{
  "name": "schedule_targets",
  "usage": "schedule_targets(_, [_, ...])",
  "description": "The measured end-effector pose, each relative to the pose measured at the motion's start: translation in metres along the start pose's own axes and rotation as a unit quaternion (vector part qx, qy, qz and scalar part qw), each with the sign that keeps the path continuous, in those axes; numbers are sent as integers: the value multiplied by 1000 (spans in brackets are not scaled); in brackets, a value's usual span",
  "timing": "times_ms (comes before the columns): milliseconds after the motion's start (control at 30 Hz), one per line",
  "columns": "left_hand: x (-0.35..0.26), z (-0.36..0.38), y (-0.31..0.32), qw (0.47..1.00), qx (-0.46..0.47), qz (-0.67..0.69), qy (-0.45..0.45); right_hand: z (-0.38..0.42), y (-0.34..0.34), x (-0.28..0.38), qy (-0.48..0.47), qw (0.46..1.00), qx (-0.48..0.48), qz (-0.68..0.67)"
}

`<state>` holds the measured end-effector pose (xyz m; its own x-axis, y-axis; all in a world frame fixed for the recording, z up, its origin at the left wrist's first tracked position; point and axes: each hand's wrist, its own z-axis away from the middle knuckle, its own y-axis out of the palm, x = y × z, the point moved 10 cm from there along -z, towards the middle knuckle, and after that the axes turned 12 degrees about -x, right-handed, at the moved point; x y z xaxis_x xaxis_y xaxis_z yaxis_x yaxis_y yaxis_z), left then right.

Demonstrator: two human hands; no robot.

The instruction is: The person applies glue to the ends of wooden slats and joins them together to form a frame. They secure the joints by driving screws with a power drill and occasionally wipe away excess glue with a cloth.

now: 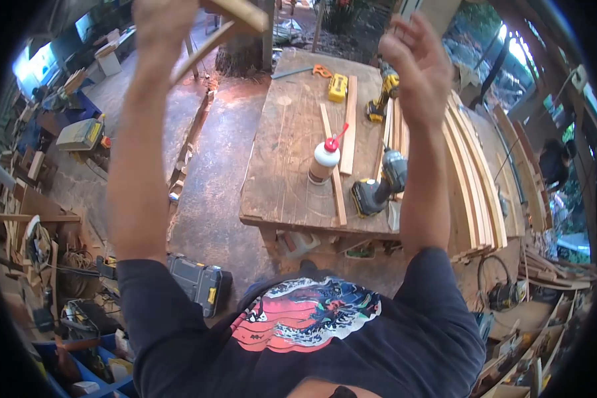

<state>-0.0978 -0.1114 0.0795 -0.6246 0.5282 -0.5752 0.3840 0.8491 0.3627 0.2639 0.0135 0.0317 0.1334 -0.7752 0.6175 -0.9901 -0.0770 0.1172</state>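
My left hand (166, 23) is raised at the top edge, blurred and partly cut off. It looks closed on a wooden piece (242, 13), though the fingers are hidden; a curved strip runs down from this piece behind my wrist. My right hand (421, 66) is raised above the workbench (275, 159), fingers loosely curled and apart, with nothing visible in it. Below it are a cordless drill (381, 186) and a yellow-and-black power tool (383, 96). A white glue bottle (325, 162) with a red cap stands on the bench beside thin wooden strips (348, 132).
Long curved wooden strips (474, 179) lie along the bench's right side. A yellow box (337, 87) and an orange-handled saw (320, 70) lie toward the far end. On the floor at left is a black toolbox (202, 285). Timber offcuts (557, 272) are piled at right.
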Motion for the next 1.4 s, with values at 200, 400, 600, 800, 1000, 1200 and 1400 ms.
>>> schedule_targets(200, [28, 34, -11, 928, 333, -163, -27, 2, 1, 132, -360, 926, 45, 110])
schedule_targets(400, [21, 97, -70, 742, 563, -363, 16, 41, 8, 150, -670, 537, -3, 512])
schedule_targets(600, [5, 148, -103, 597, 754, -251, 111, 124, -12, 88, -272, 701, 417, 511])
schedule_targets(800, [23, 180, -115, 530, 823, -195, -63, 263, -47, 40, 120, 739, 605, 271])
schedule_targets(1000, [106, 204, -114, 393, 842, -347, -130, 342, -56, -35, 156, 813, 427, 363])
schedule_targets(1200, [224, 248, -61, 456, 809, -361, 85, 405, -38, -132, 299, 827, 383, 282])
schedule_targets(1400, [222, 293, -45, 745, 588, -261, 177, 421, -45, -183, 479, 779, 333, 230])
